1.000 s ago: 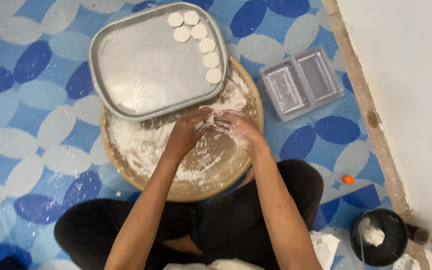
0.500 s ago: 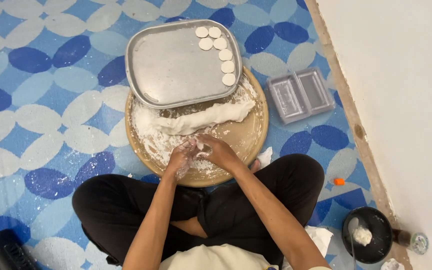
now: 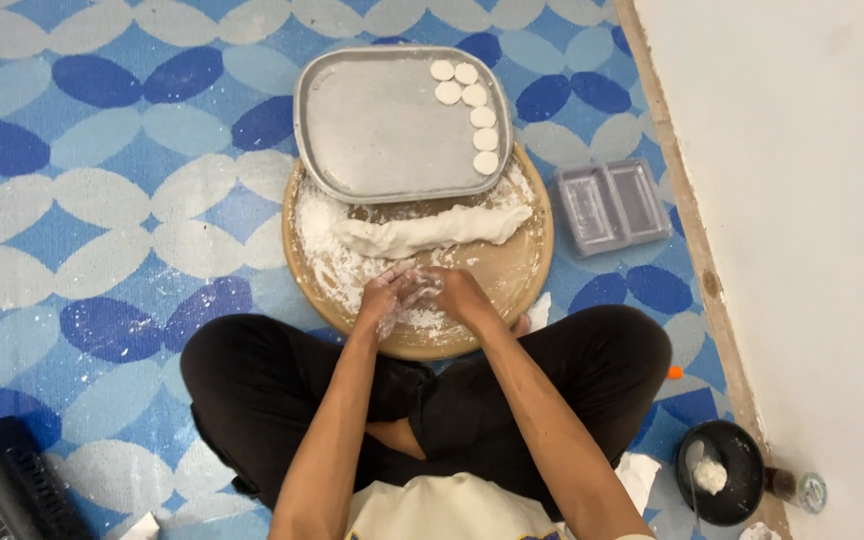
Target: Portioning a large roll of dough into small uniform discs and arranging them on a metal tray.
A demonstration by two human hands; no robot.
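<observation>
Tray (image 3: 382, 140) w/ 6 discs (image 3: 472, 110) behind dough roll (image 3: 432, 230) on board (image 3: 512, 275); container (image 3: 612, 205) right.

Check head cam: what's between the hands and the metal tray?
In the head view, a long dough roll lies across the floured round board, between the hands (left, right) and the tray. Loose flour lies around it.

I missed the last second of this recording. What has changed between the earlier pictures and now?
Both hands drew back from the middle of the round wooden board to its near edge. The left hand and right hand are now pressed together there, apart from the long dough roll, which lies uncovered across the board. Whether they hold a piece of dough is hidden. The metal tray with its seven dough discs is unchanged.
</observation>
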